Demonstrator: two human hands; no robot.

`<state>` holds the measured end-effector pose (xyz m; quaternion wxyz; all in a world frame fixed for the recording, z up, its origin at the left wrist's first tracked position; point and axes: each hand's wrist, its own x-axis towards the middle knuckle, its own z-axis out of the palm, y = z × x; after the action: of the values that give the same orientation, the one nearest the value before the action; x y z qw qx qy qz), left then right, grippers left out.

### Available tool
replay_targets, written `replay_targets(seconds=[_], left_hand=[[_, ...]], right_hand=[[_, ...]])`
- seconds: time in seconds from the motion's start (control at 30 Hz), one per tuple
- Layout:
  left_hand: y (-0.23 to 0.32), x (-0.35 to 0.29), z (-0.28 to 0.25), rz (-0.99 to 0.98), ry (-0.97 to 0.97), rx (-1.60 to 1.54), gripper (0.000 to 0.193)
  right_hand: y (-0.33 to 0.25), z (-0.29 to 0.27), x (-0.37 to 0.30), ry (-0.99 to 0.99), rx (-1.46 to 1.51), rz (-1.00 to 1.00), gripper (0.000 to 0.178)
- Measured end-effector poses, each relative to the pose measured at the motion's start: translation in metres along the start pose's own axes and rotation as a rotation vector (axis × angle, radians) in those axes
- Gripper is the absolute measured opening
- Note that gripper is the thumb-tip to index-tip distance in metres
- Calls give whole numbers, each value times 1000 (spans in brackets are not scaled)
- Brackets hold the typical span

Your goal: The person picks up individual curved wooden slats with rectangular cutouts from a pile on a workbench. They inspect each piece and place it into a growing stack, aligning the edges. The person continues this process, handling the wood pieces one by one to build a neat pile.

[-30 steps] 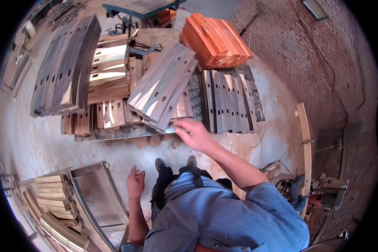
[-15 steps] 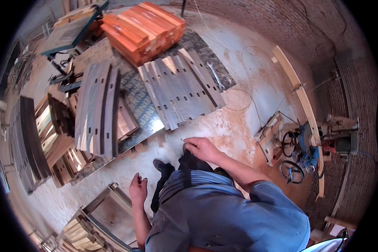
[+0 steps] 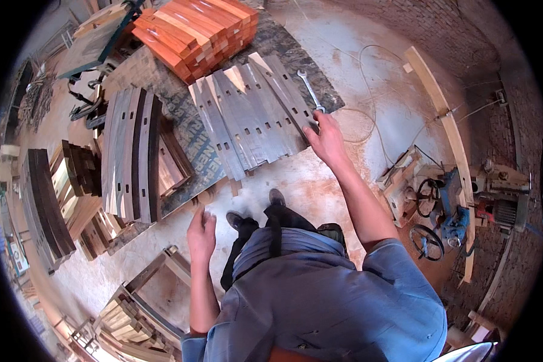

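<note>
My right hand (image 3: 327,139) reaches forward to the near right corner of a row of slotted grey-brown planks (image 3: 247,114). Its thumb and fingers are apart, beside the end of the rightmost plank. Just beyond the fingertips lies a metal wrench (image 3: 310,90) on the dark printed sheet. Whether a finger touches the wrench or the plank, I cannot tell. My left hand (image 3: 200,236) hangs in the air at my left, loosely open and holding nothing. More slotted boards (image 3: 127,157) stand stacked on the left part of the sheet.
Orange-red wood pieces (image 3: 199,36) are piled at the back. Dark boards (image 3: 45,208) stand at far left. At lower left is a wooden frame (image 3: 142,271). A long pale beam (image 3: 443,130) and a machine with handwheels (image 3: 428,241) are at right. A cable (image 3: 374,99) trails over the floor.
My right hand has moved from in front of my waist forward and right to the planks' corner by the wrench. My left hand has risen a little. The view has shifted slightly.
</note>
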<state>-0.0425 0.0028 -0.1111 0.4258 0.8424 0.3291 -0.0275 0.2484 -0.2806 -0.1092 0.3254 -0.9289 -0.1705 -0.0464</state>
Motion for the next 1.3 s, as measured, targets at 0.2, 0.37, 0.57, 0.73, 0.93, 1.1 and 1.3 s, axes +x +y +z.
replay_targets(seconds=[0.2, 0.37, 0.57, 0.73, 0.93, 1.1, 1.3], left_hand=[[65, 47, 30, 165, 26, 37, 53], [105, 65, 50, 84, -23, 187, 64], [104, 76, 75, 33, 53, 309, 75], [108, 81, 82, 4, 86, 365, 76], [104, 90, 84, -5, 64, 315, 61], [82, 94, 82, 30, 123, 145, 44], [55, 97, 71, -79, 59, -521, 30]], right_hand=[[6, 23, 15, -118, -92, -23, 47], [7, 25, 25, -249, -185, 86, 48], [4, 27, 31, -307, -237, 117, 44], [5, 5, 49, -349, 50, 248, 45], [47, -6, 35, -161, 330, 282, 38], [63, -17, 23, -210, 500, 482, 35], [68, -9, 1, -124, 469, 362, 36]])
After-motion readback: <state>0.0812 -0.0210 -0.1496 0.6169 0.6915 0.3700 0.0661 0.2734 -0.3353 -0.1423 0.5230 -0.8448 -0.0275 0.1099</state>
